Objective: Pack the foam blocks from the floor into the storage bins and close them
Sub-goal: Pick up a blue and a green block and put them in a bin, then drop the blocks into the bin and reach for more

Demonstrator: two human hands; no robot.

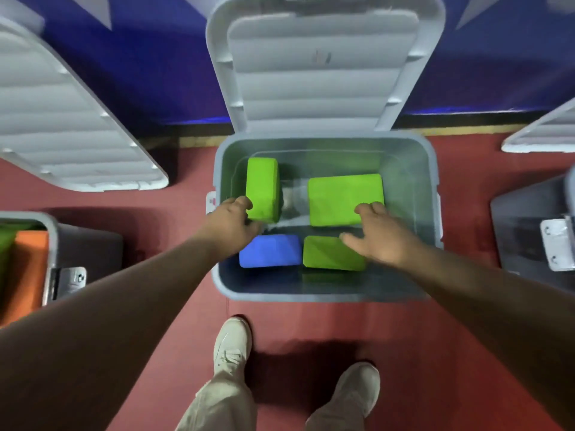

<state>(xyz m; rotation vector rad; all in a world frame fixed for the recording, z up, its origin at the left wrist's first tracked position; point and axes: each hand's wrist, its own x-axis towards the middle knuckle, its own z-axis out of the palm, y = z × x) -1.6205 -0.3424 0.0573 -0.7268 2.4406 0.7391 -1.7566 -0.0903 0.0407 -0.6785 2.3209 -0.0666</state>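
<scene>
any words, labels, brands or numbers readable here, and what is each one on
No text here can be read.
Dark mark on the open lid: blurred, unreadable.
White tag with a red spot, on the left rim of the middle bin: too small to read.
Marks on the left bin's latch: too blurred.
Marks on the right bin's latch: too blurred.

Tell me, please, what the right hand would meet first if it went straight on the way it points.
The larger green block lying flat in the bin: the right hand points forward onto its near edge and seems to grip it there.
</scene>
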